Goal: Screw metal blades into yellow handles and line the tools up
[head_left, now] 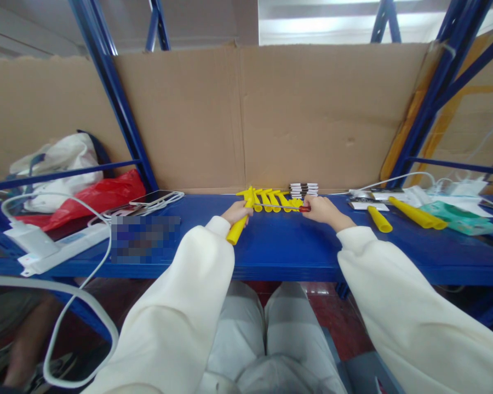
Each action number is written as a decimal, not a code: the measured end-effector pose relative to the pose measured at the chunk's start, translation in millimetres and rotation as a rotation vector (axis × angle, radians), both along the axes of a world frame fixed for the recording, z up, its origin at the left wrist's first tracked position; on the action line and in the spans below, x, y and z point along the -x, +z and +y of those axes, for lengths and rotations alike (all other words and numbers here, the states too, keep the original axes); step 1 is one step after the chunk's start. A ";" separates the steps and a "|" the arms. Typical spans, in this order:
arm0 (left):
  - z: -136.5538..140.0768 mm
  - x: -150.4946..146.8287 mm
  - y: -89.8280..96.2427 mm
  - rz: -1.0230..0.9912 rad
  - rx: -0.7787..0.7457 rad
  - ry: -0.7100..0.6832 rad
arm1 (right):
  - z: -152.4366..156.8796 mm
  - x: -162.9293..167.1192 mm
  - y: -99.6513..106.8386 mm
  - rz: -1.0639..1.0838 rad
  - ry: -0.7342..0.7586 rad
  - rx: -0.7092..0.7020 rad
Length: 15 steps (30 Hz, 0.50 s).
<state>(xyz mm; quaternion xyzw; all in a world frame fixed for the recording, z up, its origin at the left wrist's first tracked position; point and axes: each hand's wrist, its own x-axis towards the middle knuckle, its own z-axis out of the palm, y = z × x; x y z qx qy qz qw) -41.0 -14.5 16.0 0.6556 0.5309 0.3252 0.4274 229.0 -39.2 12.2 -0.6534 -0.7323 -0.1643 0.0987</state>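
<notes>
Yellow tubular piece (237, 231), pinched by the left hand (237, 212), sits at 12 o'clock. Right hand (324, 210) grips a screwdriver (305, 208) aimed from 3 o'clock; off-axis force could slip it into the left hand.

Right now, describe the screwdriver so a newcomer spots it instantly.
Start at the blue tabletop before the cardboard panel. Over it, the right hand holds the screwdriver, its thin shaft reaching left toward the yellow piece in the left hand. A red handle sets it apart from the yellow pieces lined up behind.
</notes>
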 end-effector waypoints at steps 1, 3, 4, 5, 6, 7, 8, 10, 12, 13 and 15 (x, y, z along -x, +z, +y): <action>-0.3 0.0 0.1 0.000 0.001 0.003 | -0.4 0.4 0.1 0.001 0.003 0.005; -0.9 -0.1 0.5 -0.001 0.002 0.013 | -0.8 1.0 0.2 0.004 0.010 0.017; -1.2 -0.1 0.8 0.000 0.001 0.017 | -0.7 1.0 0.2 0.006 0.014 0.021; -1.5 -0.1 0.9 0.002 0.001 0.019 | -0.4 1.0 0.1 0.005 0.020 0.022; -1.7 -0.2 1.1 0.004 0.000 0.020 | 0.0 0.8 -0.1 0.001 0.027 0.018; -2.0 -0.3 1.2 0.006 0.000 0.020 | 0.4 0.5 -0.2 -0.005 0.036 0.012; -2.3 -0.3 1.4 0.008 0.000 0.021 | 0.8 0.1 -0.4 -0.010 0.042 0.005; -3.1 -0.6 1.7 0.009 0.000 0.021 | 1.6 -0.5 -0.8 -0.007 0.039 0.003; -4.1 -0.9 2.2 0.008 0.000 0.024 | 1.6 -0.4 -0.8 0.011 0.017 0.014; -4.6 -1.1 2.6 0.009 0.002 0.025 | 1.4 0.0 -0.6 0.016 0.004 0.024; -5.5 -1.4 3.4 0.017 0.004 0.027 | 0.3 1.5 0.3 0.013 -0.016 0.044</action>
